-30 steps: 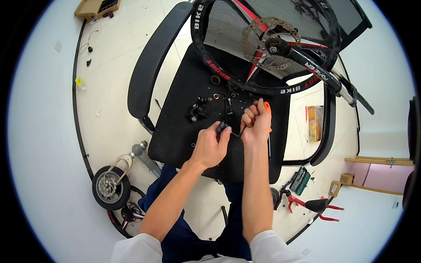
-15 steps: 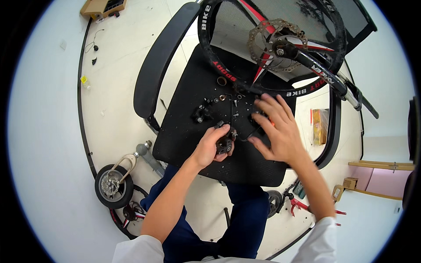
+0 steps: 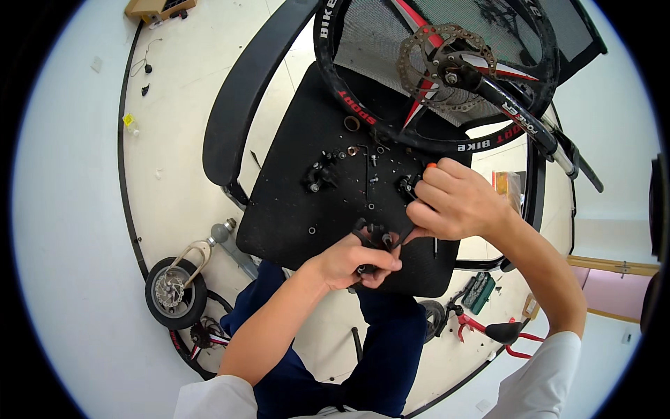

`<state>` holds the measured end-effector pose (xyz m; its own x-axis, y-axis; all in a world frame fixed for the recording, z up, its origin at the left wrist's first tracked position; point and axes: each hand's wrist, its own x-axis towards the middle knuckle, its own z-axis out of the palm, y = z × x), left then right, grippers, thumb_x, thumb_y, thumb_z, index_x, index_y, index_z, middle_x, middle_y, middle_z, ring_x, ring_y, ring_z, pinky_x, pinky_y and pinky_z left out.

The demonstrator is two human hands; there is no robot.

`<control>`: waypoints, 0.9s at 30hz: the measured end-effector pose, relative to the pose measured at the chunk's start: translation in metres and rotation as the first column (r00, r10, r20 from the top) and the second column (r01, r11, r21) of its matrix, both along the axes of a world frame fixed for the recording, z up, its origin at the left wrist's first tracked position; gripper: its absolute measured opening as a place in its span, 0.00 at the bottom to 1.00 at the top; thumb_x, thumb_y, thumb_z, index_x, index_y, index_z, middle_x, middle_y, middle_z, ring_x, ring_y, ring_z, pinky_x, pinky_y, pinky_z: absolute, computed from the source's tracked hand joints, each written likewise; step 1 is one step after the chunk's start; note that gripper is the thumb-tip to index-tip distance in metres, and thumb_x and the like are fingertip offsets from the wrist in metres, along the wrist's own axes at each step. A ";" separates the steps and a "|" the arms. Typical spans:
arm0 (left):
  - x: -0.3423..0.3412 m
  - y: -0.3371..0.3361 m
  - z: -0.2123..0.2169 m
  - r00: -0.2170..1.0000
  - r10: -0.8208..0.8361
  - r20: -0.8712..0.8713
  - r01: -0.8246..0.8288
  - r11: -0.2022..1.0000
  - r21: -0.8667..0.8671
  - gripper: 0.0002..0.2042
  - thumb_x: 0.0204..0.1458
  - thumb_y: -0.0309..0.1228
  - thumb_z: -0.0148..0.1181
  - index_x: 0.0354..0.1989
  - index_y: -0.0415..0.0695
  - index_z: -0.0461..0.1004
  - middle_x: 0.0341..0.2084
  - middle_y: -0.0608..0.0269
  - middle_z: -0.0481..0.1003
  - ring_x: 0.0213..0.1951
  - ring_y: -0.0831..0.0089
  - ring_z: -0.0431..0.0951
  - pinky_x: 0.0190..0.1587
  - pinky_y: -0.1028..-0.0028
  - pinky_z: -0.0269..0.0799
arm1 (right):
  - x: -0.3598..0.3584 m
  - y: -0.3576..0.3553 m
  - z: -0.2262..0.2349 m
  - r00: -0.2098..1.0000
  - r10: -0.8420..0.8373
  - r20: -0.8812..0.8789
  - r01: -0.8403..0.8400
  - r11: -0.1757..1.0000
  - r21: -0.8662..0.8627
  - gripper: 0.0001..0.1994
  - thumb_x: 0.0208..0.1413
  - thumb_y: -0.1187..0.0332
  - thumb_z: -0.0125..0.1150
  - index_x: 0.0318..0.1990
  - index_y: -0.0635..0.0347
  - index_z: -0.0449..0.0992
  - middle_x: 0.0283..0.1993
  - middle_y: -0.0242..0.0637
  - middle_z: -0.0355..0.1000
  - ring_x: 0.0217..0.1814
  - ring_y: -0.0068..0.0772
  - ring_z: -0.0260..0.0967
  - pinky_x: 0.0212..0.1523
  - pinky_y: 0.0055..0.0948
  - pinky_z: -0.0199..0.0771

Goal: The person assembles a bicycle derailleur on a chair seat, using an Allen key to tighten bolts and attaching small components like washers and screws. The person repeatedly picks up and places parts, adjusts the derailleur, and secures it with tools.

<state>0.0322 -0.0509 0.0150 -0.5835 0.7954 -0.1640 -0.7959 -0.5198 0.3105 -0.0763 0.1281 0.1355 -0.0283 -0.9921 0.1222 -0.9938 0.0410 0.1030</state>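
Observation:
My left hand (image 3: pixel 356 264) is closed around a black bike brake caliper (image 3: pixel 375 236), low over the front part of the chair seat. Just right of it, my right hand (image 3: pixel 453 199) is closed, its fingertips pinching a thin black hex key (image 3: pixel 400 242) whose end meets the caliper. Most of the key is hidden by the fingers. A second black caliper (image 3: pixel 321 173) lies on the seat to the left. Beside it rests an L-shaped hex key (image 3: pixel 367 174) among small bolts (image 3: pixel 374 160) and washers (image 3: pixel 312 230). Another black metal part (image 3: pixel 406 185) shows beside my right fingers.
A bike wheel with a brake disc (image 3: pixel 447 70) and fork (image 3: pixel 513 105) leans across the back of the black chair seat (image 3: pixel 279 209). The armrest (image 3: pixel 244 91) rises at left. On the floor are a small wheel (image 3: pixel 174 293), a green case (image 3: pixel 479 292) and a cardboard box (image 3: pixel 157 8).
My right hand has gone from spread fingers to a closed grip on the hex key at the caliper. The left hand has brought the caliper nearer to me and slightly right.

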 end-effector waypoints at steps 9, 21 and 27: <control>0.010 -0.005 0.016 0.901 0.258 -0.347 -0.401 0.800 -0.445 0.10 0.49 0.24 0.61 0.19 0.43 0.67 0.12 0.70 0.68 0.15 0.83 0.67 0.19 0.78 0.60 | 0.025 0.017 -0.060 0.965 -0.263 0.001 0.255 0.937 -0.239 0.15 0.43 0.58 0.62 0.22 0.58 0.63 0.22 0.34 0.54 0.24 0.36 0.58 0.27 0.33 0.60; 0.002 -0.024 0.002 0.796 0.058 -0.602 -0.446 0.728 -0.520 0.04 0.47 0.24 0.62 0.28 0.40 0.72 0.21 0.66 0.74 0.25 0.82 0.73 0.30 0.78 0.68 | 0.075 0.014 -0.094 0.767 -0.535 0.353 0.621 0.756 -0.204 0.18 0.43 0.60 0.67 0.26 0.62 0.64 0.25 0.41 0.60 0.28 0.45 0.60 0.33 0.40 0.63; 0.002 -0.025 0.026 0.613 0.089 -0.785 -0.588 0.715 -0.378 0.20 0.43 0.23 0.64 0.49 0.39 0.74 0.38 0.58 0.77 0.40 0.71 0.78 0.47 0.73 0.73 | 0.047 0.024 -0.096 0.824 -0.528 0.207 0.567 0.775 -0.280 0.13 0.41 0.70 0.68 0.31 0.65 0.71 0.41 0.47 0.70 0.48 0.51 0.68 0.54 0.49 0.68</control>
<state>0.0341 -0.0763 0.0410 -0.9123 0.4024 0.0765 -0.0186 -0.2272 0.9737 -0.0296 0.1525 0.0392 -0.5872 -0.7113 0.3864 -0.7967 0.5923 -0.1204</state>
